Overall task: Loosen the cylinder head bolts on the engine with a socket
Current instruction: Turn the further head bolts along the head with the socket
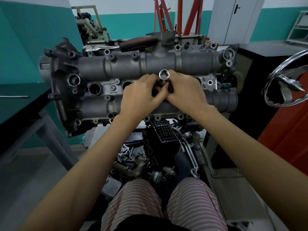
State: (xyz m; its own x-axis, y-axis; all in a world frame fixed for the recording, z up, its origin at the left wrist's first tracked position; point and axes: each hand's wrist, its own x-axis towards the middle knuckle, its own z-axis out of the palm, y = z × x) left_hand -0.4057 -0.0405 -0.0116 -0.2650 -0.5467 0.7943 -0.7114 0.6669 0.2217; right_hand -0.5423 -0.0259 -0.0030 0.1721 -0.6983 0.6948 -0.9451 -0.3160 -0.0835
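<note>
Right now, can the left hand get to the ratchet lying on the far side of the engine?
Probably yes. The ratchet lies uncovered on the engine's far edge, left of centre, with nothing standing between. But the left hand has its grip on the socket together with the right hand, so it must let go first.

There is only one view, from a wide-angle camera on the person's head. It looks forward and down, close over the engine, which fills the middle. The person's legs are at the near edge, and the far wall is at the top.
</note>
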